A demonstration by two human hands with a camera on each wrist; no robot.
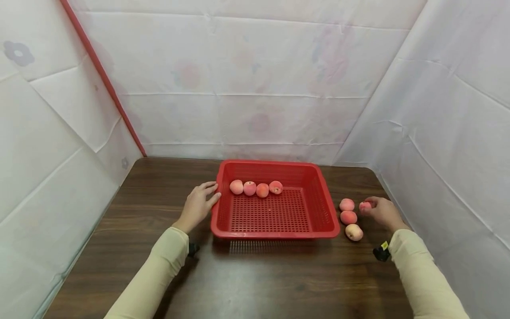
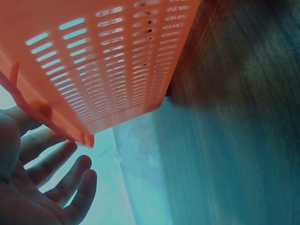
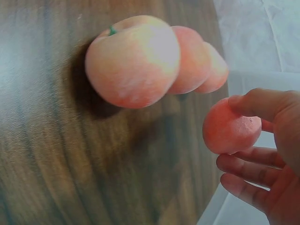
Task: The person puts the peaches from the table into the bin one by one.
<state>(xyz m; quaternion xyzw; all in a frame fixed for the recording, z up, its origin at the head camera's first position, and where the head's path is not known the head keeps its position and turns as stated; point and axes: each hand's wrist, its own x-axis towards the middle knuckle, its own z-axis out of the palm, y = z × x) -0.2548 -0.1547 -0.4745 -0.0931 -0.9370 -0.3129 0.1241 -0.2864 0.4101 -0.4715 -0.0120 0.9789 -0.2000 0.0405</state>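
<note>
My right hand (image 1: pixel 385 213) pinches a pink peach (image 3: pixel 228 130) between thumb and fingers, right of a row of loose peaches. In that row on the table are two pink peaches (image 1: pixel 347 204) and a paler, yellowish peach (image 1: pixel 353 232) nearest me. My left hand (image 1: pixel 198 204) is at the left rim of a red plastic basket (image 1: pixel 275 235), its fingertips on the rim. Seen from the left wrist, its fingers (image 2: pixel 77 190) are spread and loosely bent beside the slotted wall. Inside the basket, several peaches (image 1: pixel 249 188) form a line along the far side.
The basket stands on a dark wood-grain table (image 1: pixel 247 283). White patterned sheeting (image 1: pixel 247 79) hangs behind the table and along both sides. A red strip (image 1: pixel 104 75) runs down the left back corner. Dark wrist devices (image 1: pixel 381 253) sit under both sleeves.
</note>
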